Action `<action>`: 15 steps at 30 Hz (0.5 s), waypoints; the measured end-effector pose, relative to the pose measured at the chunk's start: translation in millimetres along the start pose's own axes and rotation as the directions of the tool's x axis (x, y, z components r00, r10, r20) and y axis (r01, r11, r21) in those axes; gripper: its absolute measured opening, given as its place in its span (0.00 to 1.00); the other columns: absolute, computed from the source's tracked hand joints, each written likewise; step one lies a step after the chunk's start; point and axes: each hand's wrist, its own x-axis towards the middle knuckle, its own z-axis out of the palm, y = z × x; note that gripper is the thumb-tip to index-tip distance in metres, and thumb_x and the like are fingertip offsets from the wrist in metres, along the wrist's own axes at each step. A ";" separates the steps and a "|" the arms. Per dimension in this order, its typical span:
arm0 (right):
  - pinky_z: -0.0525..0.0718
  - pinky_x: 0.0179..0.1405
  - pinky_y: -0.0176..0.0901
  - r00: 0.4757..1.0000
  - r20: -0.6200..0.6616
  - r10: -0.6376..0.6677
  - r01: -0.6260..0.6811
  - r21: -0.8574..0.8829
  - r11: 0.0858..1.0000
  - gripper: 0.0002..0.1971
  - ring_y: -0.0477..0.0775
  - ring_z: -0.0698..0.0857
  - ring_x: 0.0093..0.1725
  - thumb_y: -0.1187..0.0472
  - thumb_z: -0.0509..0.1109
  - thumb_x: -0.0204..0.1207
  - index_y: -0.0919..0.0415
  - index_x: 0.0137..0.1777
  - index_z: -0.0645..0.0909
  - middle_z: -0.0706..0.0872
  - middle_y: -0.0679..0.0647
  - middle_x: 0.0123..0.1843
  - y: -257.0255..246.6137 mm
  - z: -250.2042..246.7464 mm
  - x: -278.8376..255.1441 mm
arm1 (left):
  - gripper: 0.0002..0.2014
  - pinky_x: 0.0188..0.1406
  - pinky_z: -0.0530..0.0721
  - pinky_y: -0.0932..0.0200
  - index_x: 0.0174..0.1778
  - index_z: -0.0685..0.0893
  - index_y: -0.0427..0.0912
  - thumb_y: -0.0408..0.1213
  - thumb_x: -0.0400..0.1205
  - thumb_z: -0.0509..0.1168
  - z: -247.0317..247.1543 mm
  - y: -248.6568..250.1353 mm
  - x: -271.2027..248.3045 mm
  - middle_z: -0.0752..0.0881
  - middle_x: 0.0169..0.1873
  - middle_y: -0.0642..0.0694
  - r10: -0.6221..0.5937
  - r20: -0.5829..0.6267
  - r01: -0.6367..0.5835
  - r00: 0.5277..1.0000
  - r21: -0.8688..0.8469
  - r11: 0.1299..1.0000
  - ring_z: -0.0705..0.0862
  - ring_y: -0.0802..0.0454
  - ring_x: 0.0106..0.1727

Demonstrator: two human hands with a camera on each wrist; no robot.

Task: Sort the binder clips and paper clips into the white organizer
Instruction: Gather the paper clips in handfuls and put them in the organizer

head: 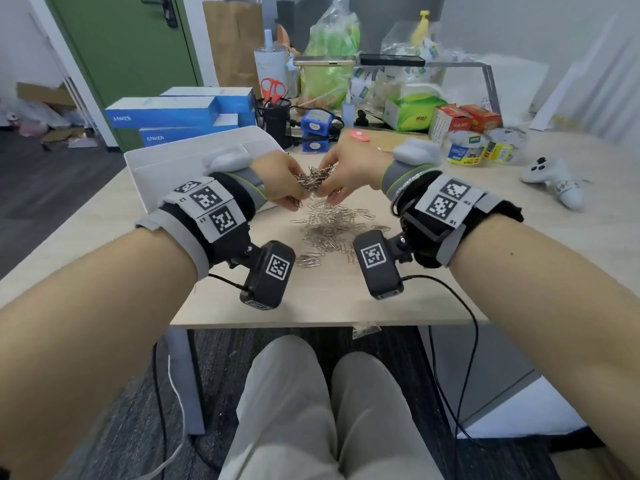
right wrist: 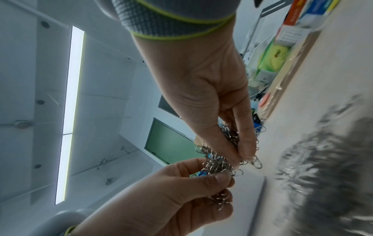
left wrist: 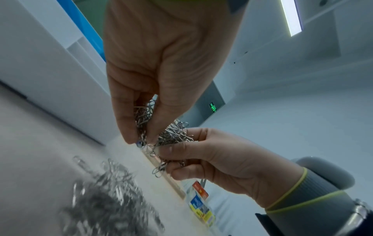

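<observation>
Your left hand (head: 277, 181) and right hand (head: 349, 174) meet above the pale wooden table (head: 450, 258), each with fingertips pinching one side of a tangled clump of silver wire paper clips (head: 315, 178). From the wrist views the thumb and fingers of both hands close on the wire, with loops poking out between them. Beneath the clump, toward six o'clock, lies the loose heap of silver paper clips (head: 329, 226) — spread flat on the table. The white rectangular organizer (head: 180, 168) stands at about ten o'clock from the heap, just behind your left wrist. No binder clips can be made out.

The clips are light, stiff and slick, and they hook into each other, so a clump is likely to shed stragglers if you hold it loosely. Take it from underneath with cupped fingers rather than by the outer loops — those slide free easily.
</observation>
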 end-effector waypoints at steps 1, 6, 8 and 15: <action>0.90 0.51 0.50 1.000 -0.001 -0.009 0.009 0.020 1.000 0.08 0.59 0.92 0.44 0.68 0.79 0.65 0.59 0.40 0.84 0.90 0.62 0.40 -4.9 -2.2 3.8 | 0.07 0.34 0.87 0.63 0.44 0.81 0.42 0.26 0.76 0.71 -5.8 -1.0 2.2 0.83 0.31 0.46 0.010 -0.018 -0.010 1.000 -0.012 1.000 0.81 0.64 0.15; 0.91 0.42 0.43 0.998 -0.003 -0.064 0.064 0.070 0.995 0.09 0.47 0.89 0.29 0.71 0.78 0.66 0.57 0.33 0.83 0.87 0.55 0.32 -29.4 -10.2 35.7 | 0.07 0.35 0.87 0.64 0.44 0.83 0.42 0.27 0.76 0.71 -38.6 -4.8 13.7 0.85 0.26 0.48 -0.002 -0.114 -0.003 0.993 -0.042 0.999 0.82 0.65 0.14; 0.91 0.41 0.43 0.997 -0.006 -0.077 0.077 0.067 0.995 0.09 0.47 0.88 0.27 0.72 0.78 0.65 0.59 0.33 0.84 0.87 0.55 0.32 -36.9 -8.7 51.3 | 0.07 0.33 0.86 0.65 0.39 0.82 0.43 0.26 0.76 0.70 -49.4 -7.6 19.3 0.85 0.25 0.47 -0.011 -0.140 0.004 0.990 -0.050 0.999 0.81 0.65 0.13; 0.91 0.36 0.40 0.997 0.009 -0.082 0.082 0.046 0.996 0.08 0.43 0.87 0.23 0.73 0.78 0.64 0.65 0.42 0.87 0.87 0.57 0.33 -40.0 5.7 85.7 | 0.04 0.12 0.76 0.76 0.41 0.82 0.38 0.26 0.80 0.66 -54.6 -16.9 30.6 0.84 0.21 0.47 -0.084 -0.163 0.085 0.983 0.004 0.996 0.75 0.66 0.07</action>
